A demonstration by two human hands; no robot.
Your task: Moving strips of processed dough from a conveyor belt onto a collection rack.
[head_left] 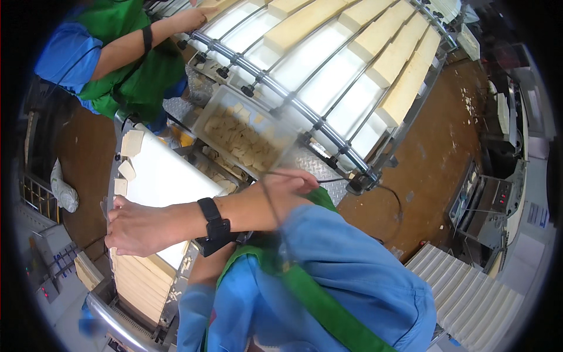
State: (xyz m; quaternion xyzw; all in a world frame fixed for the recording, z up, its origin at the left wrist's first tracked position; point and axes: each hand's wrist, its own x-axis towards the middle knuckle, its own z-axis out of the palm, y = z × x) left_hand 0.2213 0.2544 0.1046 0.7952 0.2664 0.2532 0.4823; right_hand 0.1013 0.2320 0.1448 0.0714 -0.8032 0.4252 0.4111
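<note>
— Right hand (138, 226) reaching over the belt (170, 182), grip curling on slabs (141, 276) just beneath?
— Cannot tell. Left hand (287, 185) blurring, grip hidden.

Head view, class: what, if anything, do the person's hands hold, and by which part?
Left hand rests on the stacked pale slabs, with no clear grip. Right hand is blurred; cannot tell.
</note>
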